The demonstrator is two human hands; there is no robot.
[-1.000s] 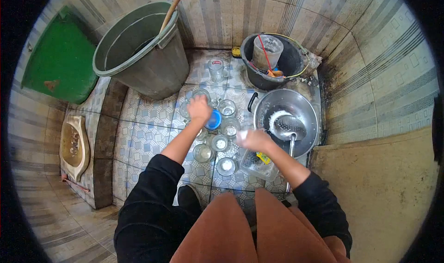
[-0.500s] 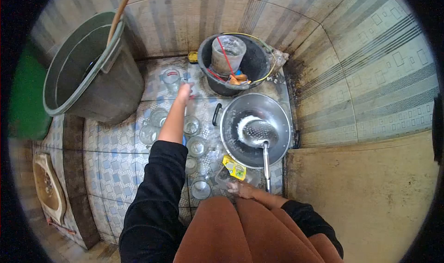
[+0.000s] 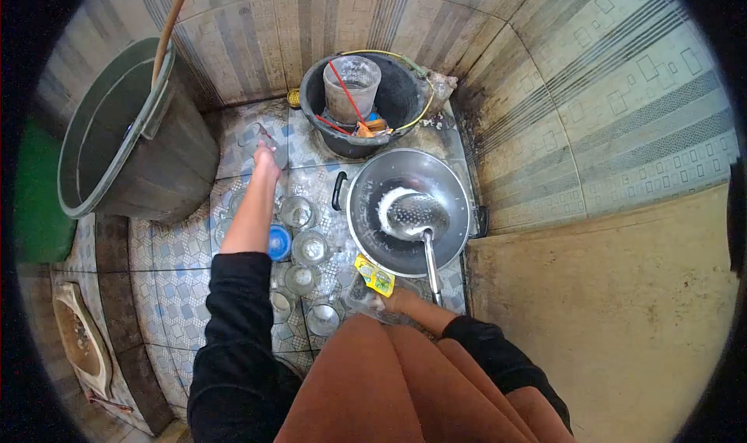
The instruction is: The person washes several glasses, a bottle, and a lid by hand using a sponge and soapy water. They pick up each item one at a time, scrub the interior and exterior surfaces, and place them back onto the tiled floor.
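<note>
My left hand (image 3: 266, 161) reaches forward over the tiled floor, its fingers closed around a clear drinking glass (image 3: 278, 155) that is partly blurred. My right hand (image 3: 395, 300) is down at a clear plastic tub (image 3: 359, 293) near my knees, beside a yellow sachet (image 3: 375, 276). Its fingers are curled in and mostly hidden, so what they hold does not show. Between my arms stand several glass mugs (image 3: 310, 247) and a blue-lidded container (image 3: 279, 242). A large metal wok (image 3: 366, 233) holds a perforated skimmer (image 3: 417, 215) and white suds.
A black bucket (image 3: 315, 93) with a clear plastic pail (image 3: 352, 93) inside stands by the back wall. At the left is a big grey bin (image 3: 175, 155) with a hose over its rim. A squat toilet (image 3: 82, 338) lies low on the left.
My left hand has moved slightly left, in among the far glassware. The right hand has shifted forward in the tub, closer to the yellow sachet. The whole view has swung a little.
</note>
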